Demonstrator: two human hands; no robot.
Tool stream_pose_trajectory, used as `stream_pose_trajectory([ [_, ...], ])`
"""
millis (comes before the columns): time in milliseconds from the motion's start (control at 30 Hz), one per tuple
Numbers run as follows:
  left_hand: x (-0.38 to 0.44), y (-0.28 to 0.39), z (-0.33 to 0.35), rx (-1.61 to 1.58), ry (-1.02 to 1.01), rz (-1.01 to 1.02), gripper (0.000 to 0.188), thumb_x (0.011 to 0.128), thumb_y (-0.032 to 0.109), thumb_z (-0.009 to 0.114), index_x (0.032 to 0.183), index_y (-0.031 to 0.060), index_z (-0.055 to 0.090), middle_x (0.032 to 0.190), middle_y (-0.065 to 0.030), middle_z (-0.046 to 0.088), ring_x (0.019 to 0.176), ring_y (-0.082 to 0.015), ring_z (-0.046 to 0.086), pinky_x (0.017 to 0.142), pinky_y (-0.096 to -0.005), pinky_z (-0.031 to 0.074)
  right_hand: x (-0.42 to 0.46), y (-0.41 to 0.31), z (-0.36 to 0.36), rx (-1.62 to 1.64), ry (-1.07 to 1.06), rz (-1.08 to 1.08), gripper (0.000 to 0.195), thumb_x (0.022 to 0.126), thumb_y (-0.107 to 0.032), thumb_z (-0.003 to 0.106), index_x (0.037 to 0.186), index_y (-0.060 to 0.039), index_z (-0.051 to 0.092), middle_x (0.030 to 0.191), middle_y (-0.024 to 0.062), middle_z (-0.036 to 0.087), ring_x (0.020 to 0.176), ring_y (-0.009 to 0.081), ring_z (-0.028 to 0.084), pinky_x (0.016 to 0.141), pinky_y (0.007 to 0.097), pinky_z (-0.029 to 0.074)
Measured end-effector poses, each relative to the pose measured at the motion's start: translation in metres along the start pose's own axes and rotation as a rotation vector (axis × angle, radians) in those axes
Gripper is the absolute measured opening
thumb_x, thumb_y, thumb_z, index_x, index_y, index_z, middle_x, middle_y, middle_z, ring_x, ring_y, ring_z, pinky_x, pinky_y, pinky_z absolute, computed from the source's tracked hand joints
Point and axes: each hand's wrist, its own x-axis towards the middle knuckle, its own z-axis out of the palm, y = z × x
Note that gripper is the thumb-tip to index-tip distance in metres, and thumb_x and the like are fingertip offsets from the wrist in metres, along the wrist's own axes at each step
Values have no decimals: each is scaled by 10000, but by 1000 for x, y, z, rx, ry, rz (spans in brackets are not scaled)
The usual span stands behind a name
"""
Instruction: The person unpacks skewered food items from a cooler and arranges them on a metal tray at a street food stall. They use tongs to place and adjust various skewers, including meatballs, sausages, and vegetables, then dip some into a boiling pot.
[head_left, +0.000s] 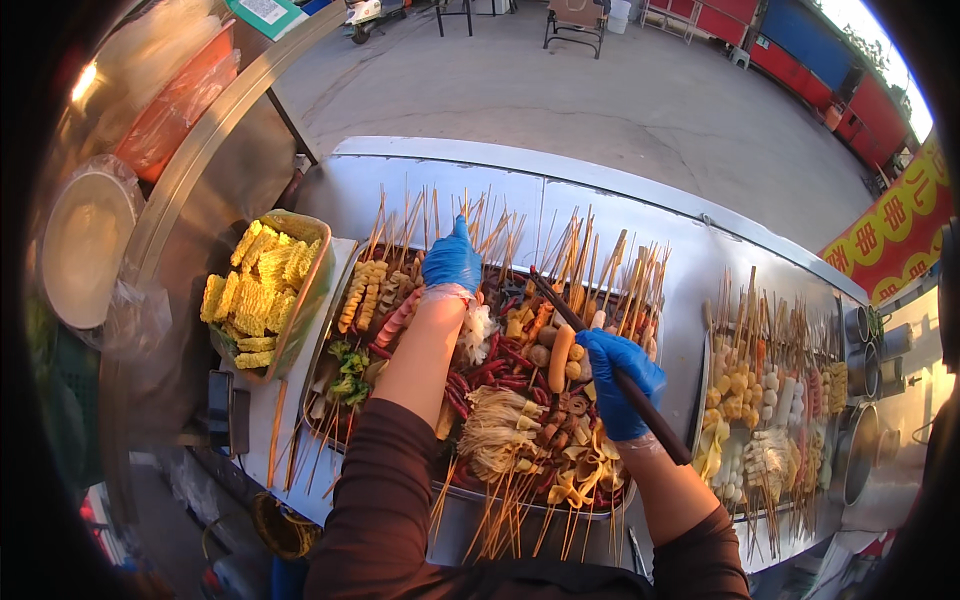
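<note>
My left hand, in a blue disposable glove, reaches over the far side of a metal tray of skewered food. Its index finger points away among the upright bamboo skewer ends; the other fingers are hidden, so I cannot tell whether it grips one. In my right hand, gloved the same way, are dark long chopsticks, slanting to the far left with their tips over the tray. Near it lie a sausage, dried red chilies and enoki mushroom skewers. Broccoli sits at the tray's left.
Left of the tray stands a bin of yellow instant noodle cakes; phone-like devices lie nearer me. A second tray of skewers and metal canisters are at right. A metal counter edge borders the far side.
</note>
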Motion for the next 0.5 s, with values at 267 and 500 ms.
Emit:
stream_pose_trajectory([
  [267,2,0,5,-511,118,91,664,756,329,708,1258,11,411,1127,-206,525,1048,-308,537,894,-388,447,4,16,-9,252,138,372,116,893,-82,562,856,-25,656,882,72,664,744,129,609,702,270,497],
  [500,13,-44,-8,-801,261,102,359,791,195,664,1083,39,527,1003,-124,549,873,-234,557,793,-343,462,17,-30,-16,68,1,59,64,853,-46,600,866,-12,654,842,99,661,717,175,625,673,282,510],
])
